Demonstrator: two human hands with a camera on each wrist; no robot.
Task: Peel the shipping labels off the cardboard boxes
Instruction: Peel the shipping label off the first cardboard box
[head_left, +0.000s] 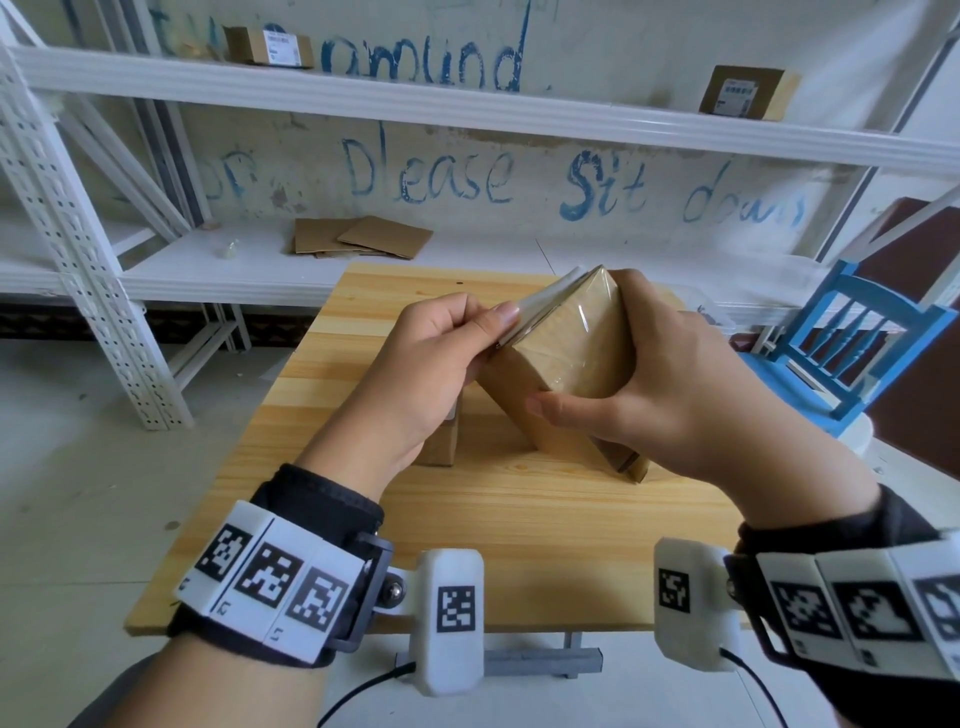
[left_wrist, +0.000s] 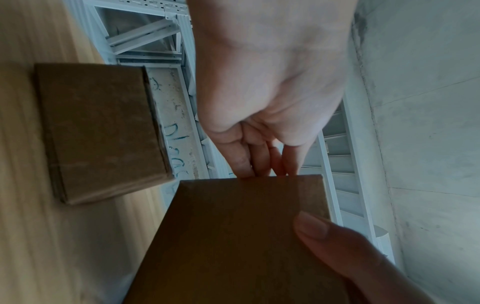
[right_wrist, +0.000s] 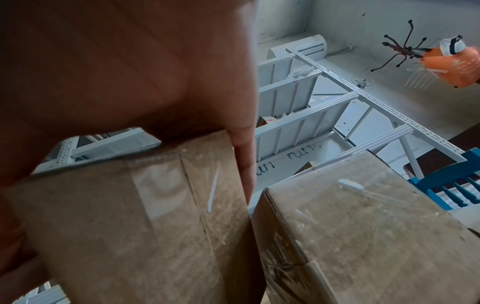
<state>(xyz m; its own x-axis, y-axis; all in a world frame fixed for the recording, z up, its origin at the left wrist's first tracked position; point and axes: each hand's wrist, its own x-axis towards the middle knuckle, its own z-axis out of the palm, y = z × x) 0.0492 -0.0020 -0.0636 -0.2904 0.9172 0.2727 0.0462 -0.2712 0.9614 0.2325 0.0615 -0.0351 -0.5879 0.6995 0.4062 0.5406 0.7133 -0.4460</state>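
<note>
The left hand (head_left: 426, 358) hides most of the second box (head_left: 441, 441) below its fingers. The label (head_left: 540, 306) shows only edge-on, its print unreadable. The right palm (right_wrist: 116, 67) fills the right wrist view's top left, blurred, covering the held box (head_left: 571, 374) there.

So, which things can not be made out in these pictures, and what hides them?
- Label print: head view shows it edge-on, pinched by the left hand.
- How far it is peeled: cannot tell; the held box turns that face away.
- Second box on the table: mostly behind the left hand; any label unseen.
- Shelf box labels: too small.
- Right hand fingers: right wrist view blurred, the box covers them.
</note>
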